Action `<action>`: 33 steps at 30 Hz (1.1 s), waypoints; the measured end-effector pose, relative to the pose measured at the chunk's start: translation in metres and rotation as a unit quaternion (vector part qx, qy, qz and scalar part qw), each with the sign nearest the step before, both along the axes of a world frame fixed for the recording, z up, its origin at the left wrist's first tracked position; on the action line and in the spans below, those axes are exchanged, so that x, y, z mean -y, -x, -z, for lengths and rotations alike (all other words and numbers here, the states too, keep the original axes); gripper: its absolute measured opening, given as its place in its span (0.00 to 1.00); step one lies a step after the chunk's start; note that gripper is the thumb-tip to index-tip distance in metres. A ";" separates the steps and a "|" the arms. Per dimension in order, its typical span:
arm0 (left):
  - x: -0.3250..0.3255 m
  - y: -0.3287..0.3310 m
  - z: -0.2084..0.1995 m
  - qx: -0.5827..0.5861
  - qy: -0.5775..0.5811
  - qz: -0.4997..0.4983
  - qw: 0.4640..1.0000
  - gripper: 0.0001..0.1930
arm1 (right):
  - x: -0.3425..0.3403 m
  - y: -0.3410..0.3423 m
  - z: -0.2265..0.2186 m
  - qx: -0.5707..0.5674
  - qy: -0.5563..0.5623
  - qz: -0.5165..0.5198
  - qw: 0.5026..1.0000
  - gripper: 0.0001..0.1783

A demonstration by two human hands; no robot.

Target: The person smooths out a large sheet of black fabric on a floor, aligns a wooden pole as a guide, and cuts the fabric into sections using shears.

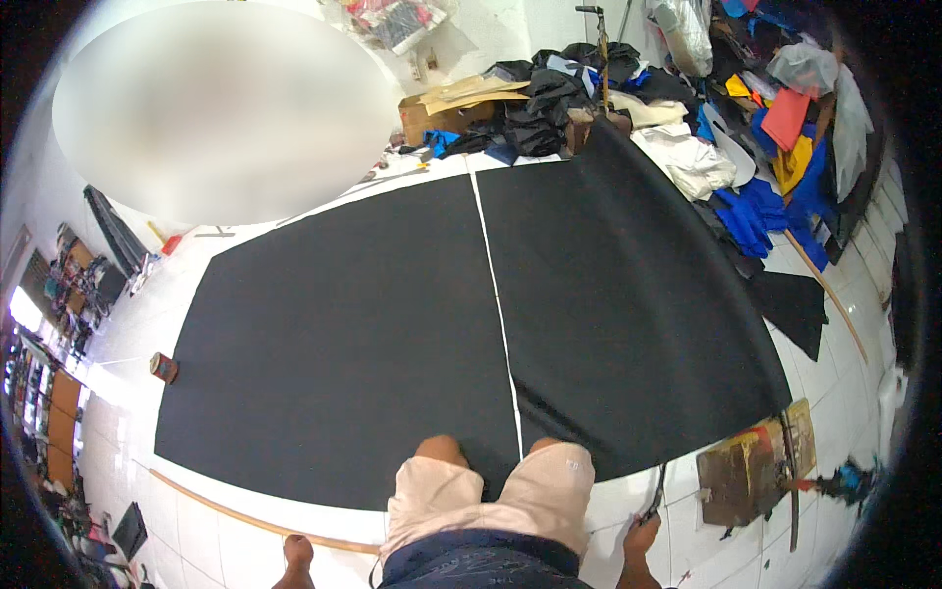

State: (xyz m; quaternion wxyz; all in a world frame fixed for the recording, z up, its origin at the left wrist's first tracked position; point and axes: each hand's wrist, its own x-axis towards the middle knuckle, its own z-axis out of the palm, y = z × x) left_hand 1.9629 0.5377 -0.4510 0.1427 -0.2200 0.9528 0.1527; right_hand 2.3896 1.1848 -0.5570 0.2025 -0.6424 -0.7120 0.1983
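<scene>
A large black sheet of fabric point(343, 334) lies over the white tiled floor, divided by a narrow white gap running from its far edge toward my knees. To my left, my left hand point(297, 556) is closed around a long wooden stick point(221, 507) near the fabric's near edge. Off the near right edge, my right hand point(642, 535) grips a pair of dark scissors point(656, 493), their blades pointing up toward the cloth. The exact finger positions are small and hard to make out.
A worn box-like block point(741, 476) with a metal bar rests at the right fabric corner. A small can point(164, 368) stands on the left edge. Heaped clothes and cloth scraps point(554, 108) fill the far side. A black offcut point(795, 306) lies at right.
</scene>
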 end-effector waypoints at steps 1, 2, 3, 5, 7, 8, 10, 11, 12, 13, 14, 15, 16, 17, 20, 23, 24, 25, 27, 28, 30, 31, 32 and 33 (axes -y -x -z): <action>0.041 -0.003 0.002 0.019 0.005 0.080 0.997 0.14 | 0.026 -0.011 0.011 0.045 -0.027 -0.008 0.999 0.20; 0.103 0.004 -0.001 0.005 0.149 0.252 0.956 0.15 | 0.059 0.002 0.010 0.000 0.112 0.036 0.993 0.21; 0.090 0.020 0.009 0.127 0.250 0.371 0.885 0.15 | 0.077 -0.010 0.009 -0.042 0.122 0.027 0.991 0.22; 0.069 0.034 0.017 -0.054 -0.108 0.010 0.993 0.14 | 0.118 -0.034 0.026 -0.141 0.158 -0.006 0.977 0.25; -0.057 0.056 0.038 -0.151 -0.282 0.067 0.945 0.15 | 0.091 -0.081 0.090 0.112 -0.101 0.037 0.988 0.21; -0.100 0.042 0.023 -0.136 -0.316 0.105 0.933 0.16 | 0.103 -0.085 0.086 0.135 -0.049 0.021 0.989 0.21; -0.142 0.023 -0.013 -0.139 -0.333 0.132 0.923 0.17 | 0.127 -0.061 0.072 0.145 0.088 -0.051 0.984 0.19; -0.161 0.014 -0.029 -0.150 -0.349 0.155 0.912 0.18 | 0.135 -0.054 0.066 0.157 0.127 -0.080 0.976 0.19; -0.174 0.011 -0.047 -0.154 -0.293 0.234 0.914 0.20 | 0.133 -0.043 0.061 0.168 0.147 -0.111 0.968 0.18; -0.214 -0.007 -0.091 -0.135 -0.272 0.265 0.915 0.24 | 0.124 -0.050 0.051 0.191 0.159 -0.121 0.961 0.18; -0.223 -0.010 -0.114 -0.114 -0.274 0.311 0.903 0.27 | 0.121 -0.045 0.046 0.207 0.174 -0.149 0.951 0.17; -0.227 -0.016 -0.118 -0.144 -0.250 0.338 0.896 0.27 | 0.119 -0.041 0.043 0.222 0.187 -0.176 0.941 0.17; -0.232 -0.020 -0.119 -0.171 -0.226 0.366 0.886 0.28 | 0.114 -0.039 0.040 0.240 0.199 -0.200 0.929 0.17; -0.237 -0.021 -0.118 -0.200 -0.202 0.395 0.874 0.28 | 0.108 -0.036 0.038 0.259 0.211 -0.224 0.916 0.17; -0.243 -0.031 -0.122 -0.202 -0.145 0.431 0.867 0.30 | 0.068 -0.026 0.043 0.337 0.216 -0.296 0.867 0.17; -0.242 -0.045 -0.141 -0.192 -0.134 0.426 0.874 0.30 | 0.029 0.036 0.032 0.365 0.181 -0.379 0.831 0.18; -0.232 -0.051 -0.137 -0.187 -0.141 0.418 0.878 0.30 | 0.036 0.074 0.016 0.160 0.222 -0.282 0.920 0.19; -0.234 -0.055 -0.134 -0.188 -0.163 0.415 0.875 0.30 | 0.028 0.104 0.014 0.138 0.152 -0.317 0.926 0.22; -0.245 -0.064 -0.133 -0.192 -0.166 0.429 0.867 0.30 | 0.007 0.167 0.027 0.089 0.003 -0.386 0.918 0.33; -0.238 -0.069 -0.140 -0.188 -0.149 0.432 0.869 0.30 | 0.040 0.204 -0.001 0.117 -0.052 -0.401 0.907 0.38; -0.242 -0.072 -0.153 -0.192 -0.129 0.457 0.859 0.29 | 0.037 0.217 0.004 0.171 -0.033 -0.453 0.875 0.40; -0.241 -0.073 -0.166 -0.169 -0.124 0.464 0.861 0.29 | 0.039 0.222 0.005 0.195 -0.021 -0.477 0.857 0.42; -0.241 -0.074 -0.179 -0.146 -0.119 0.471 0.862 0.29 | 0.040 0.228 0.006 0.193 -0.021 -0.478 0.856 0.37; -0.243 -0.076 -0.191 -0.118 -0.120 0.476 0.863 0.29 | 0.034 0.226 0.006 0.200 -0.020 -0.480 0.854 0.33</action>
